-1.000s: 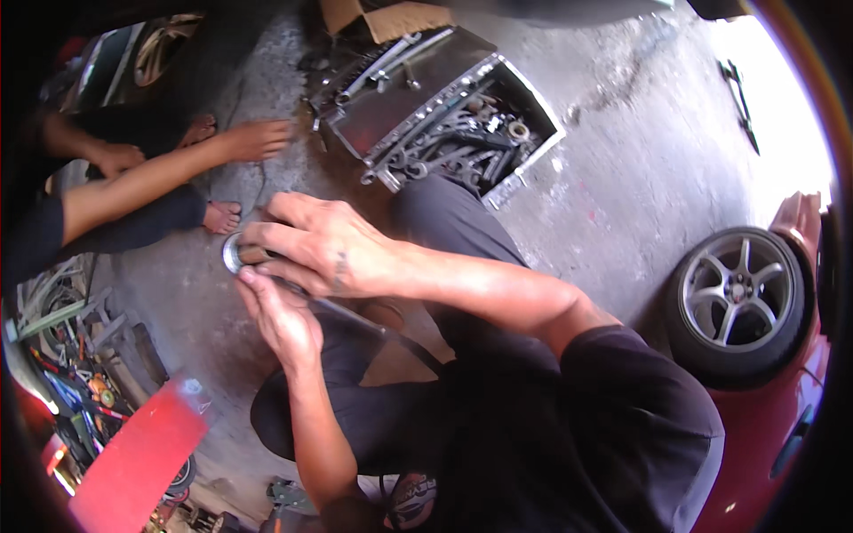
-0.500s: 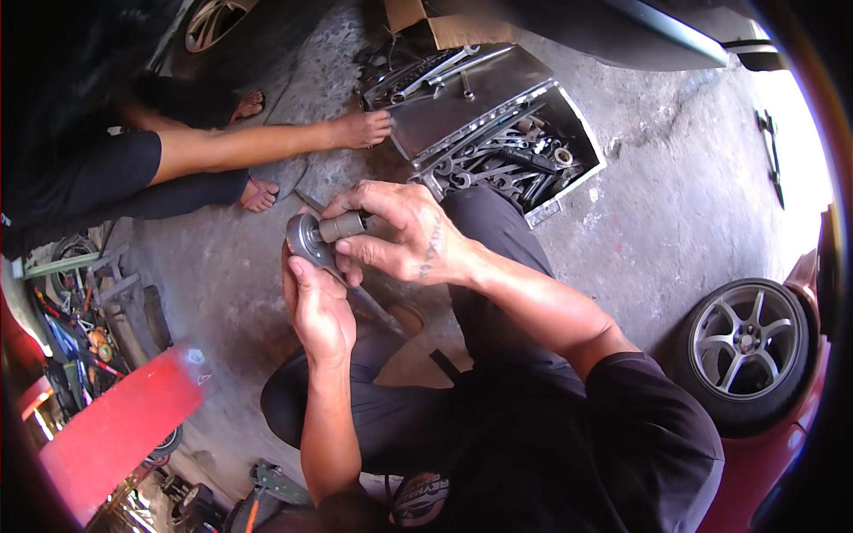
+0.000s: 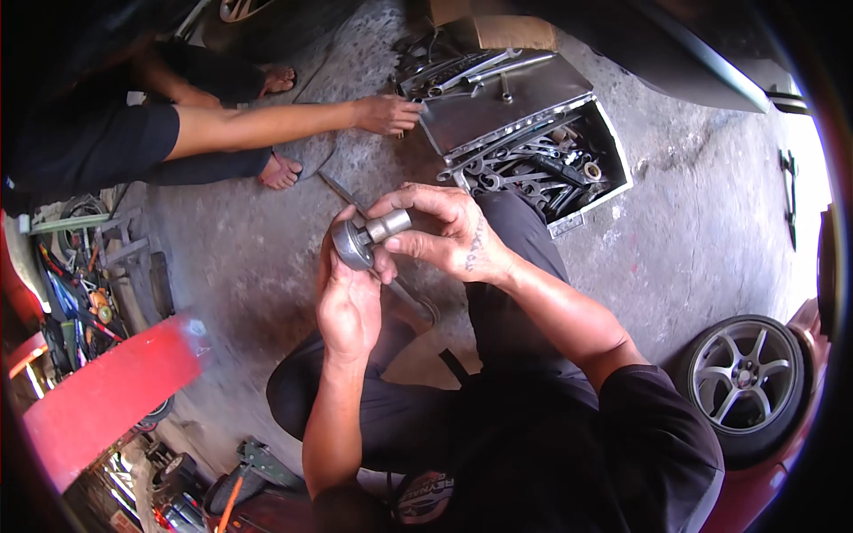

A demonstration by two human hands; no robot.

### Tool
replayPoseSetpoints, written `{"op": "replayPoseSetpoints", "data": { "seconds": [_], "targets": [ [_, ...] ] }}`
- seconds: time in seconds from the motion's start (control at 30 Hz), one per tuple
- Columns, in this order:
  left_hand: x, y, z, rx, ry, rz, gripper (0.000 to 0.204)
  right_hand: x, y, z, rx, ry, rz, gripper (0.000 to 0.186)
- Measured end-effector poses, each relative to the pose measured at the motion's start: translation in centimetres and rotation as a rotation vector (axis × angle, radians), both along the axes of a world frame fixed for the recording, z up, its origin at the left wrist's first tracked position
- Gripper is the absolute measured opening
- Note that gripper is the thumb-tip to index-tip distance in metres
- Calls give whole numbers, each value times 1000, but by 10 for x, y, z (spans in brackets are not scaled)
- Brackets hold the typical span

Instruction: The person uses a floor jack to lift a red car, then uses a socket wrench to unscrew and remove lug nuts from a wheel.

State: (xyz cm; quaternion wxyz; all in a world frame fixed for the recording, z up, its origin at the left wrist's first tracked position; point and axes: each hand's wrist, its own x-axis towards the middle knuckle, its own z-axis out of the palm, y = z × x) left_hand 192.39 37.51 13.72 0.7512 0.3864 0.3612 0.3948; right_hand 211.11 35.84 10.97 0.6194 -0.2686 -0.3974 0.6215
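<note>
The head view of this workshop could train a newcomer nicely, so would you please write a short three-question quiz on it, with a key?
1. Multiple choice: what do the fingers of the right hand hold?
A) a hammer
B) a metal socket
C) a paintbrush

2. True or false: the left hand is empty.

3. Comparison: which lies farther to the right in the picture, the toolbox or the silver-spoked wheel?

Key:
1. B.
2. False; it holds the ratchet head.
3. The silver-spoked wheel.
</note>
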Motion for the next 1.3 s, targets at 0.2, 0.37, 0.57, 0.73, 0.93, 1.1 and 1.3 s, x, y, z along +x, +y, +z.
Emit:
{"op": "replayPoseSetpoints", "data": {
  "seconds": [0.2,0.37,0.57,0.73,0.93,1.1,1.3],
  "targets": [
    [-12,2,0,8,16,41,62,18,4,-19,-136,-17,-97,36],
    [-17,5,13,21,23,119,62,56,24,-89,-356,384,-258,28],
    [-15,-3,17,1,6,119,62,77,58,-138,-633,-80,-362,34],
    [-13,-9,20,-28,-14,125,59,45,79,-102,-372,-285,-192,62],
    [-17,-11,19,-21,-21,147,58,6,101,-106,-13,-715,-259,60],
    [-16,-9,18,-46,-28,166,54,5,105,-95,-228,-281,-239,32],
    [-21,-6,14,-91,-38,161,49,23,55,-60,-329,-12,-206,29]
  ]
}}
